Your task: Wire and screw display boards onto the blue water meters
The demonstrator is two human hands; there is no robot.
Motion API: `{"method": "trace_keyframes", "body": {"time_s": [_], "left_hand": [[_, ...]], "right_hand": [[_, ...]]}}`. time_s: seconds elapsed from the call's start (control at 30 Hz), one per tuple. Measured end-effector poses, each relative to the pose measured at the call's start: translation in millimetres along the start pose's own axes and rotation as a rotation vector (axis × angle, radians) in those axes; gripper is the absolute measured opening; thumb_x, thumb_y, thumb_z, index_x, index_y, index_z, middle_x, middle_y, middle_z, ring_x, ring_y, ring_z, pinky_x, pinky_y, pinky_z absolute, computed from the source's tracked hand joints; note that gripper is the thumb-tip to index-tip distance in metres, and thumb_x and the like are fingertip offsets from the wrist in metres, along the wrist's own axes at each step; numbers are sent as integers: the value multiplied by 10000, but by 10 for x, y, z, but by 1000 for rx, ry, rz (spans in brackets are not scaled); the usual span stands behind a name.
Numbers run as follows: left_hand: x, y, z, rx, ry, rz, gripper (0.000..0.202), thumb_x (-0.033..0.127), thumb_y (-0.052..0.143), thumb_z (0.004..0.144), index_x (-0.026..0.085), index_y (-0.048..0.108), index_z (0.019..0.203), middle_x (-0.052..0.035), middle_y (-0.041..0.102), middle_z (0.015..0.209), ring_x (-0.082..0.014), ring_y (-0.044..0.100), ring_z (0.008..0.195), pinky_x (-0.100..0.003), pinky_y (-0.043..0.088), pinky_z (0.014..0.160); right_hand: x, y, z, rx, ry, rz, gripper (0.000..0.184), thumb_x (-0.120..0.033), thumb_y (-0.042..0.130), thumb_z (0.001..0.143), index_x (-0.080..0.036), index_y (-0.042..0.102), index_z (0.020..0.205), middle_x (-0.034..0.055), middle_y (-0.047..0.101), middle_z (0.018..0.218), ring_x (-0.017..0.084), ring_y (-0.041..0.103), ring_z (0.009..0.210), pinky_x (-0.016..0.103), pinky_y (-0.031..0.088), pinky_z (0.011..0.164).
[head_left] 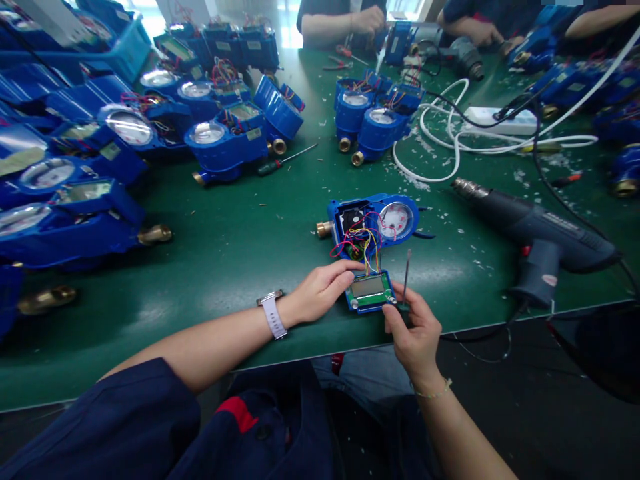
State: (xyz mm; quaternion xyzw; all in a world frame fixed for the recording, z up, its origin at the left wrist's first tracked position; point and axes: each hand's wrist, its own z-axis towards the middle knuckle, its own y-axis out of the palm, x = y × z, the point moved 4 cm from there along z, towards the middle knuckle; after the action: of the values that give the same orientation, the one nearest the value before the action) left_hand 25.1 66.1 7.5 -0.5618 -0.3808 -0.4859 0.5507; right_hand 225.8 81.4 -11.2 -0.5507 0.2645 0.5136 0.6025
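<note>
A display circuit board (370,299) with a grey screen sits in a small blue frame near the table's front edge. My left hand (323,288) grips its left side, fingers along the top corner. My right hand (414,327) is closed, thumb and forefinger at the board's right edge. A screwdriver (407,275) is tucked in that hand, its thin shaft pointing up and its handle mostly hidden. Several coloured wires (373,250) run from the board to an opened blue water meter (397,200) with a round dial and brass fitting, lying just behind it.
A heat gun (540,230) lies at right, near a white power strip (503,120) and looped white cable (457,157). Blue meters (230,150) crowd the left. Another screwdriver (287,160) lies beyond. Across the green table (225,227), co-workers' hands (369,20) handle parts.
</note>
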Motion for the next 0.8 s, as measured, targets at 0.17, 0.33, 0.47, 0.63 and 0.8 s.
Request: {"method": "trace_keyframes", "body": {"time_s": [0.17,0.33,0.47,0.63,0.8], "left_hand": [[21,32,7,-5,18,108,383,377,571,898,140,605,1197,-109,708,1164,-247,664,1030,-377,498,911],[16,47,5,-23,16,107,360,343,452,960,139,595,1220,-113,717,1147,-234,674,1011,-363,514,885],[14,39,-3,-31,8,125,384,331,380,981,156,587,1253,-100,723,1117,-229,674,997,-366,511,885],[-4,-4,-15,12,-9,26,399,346,338,1007,173,589,1264,-85,703,1183,-214,649,1033,-354,492,904],[-63,-40,-5,78,-8,-104,416,392,359,1008,142,596,1243,-99,708,1130,-197,646,1008,-326,496,888]], "right_hand": [[0,9,-11,-2,-10,-21,329,-323,651,877,-208,657,1185,84,683,1007,191,665,735,316,581,602],[-2,13,-4,-2,-8,-21,336,-323,651,874,-214,657,1191,82,684,1000,192,664,730,319,583,597],[0,12,0,-4,-6,-11,334,-323,651,875,-214,658,1190,84,683,1004,191,662,724,318,580,592],[13,9,1,4,4,1,325,-322,648,877,-207,660,1182,88,683,1006,186,658,715,314,575,587],[17,4,0,6,14,-1,330,-324,644,879,-206,658,1186,88,678,998,186,657,718,314,573,585]]}}
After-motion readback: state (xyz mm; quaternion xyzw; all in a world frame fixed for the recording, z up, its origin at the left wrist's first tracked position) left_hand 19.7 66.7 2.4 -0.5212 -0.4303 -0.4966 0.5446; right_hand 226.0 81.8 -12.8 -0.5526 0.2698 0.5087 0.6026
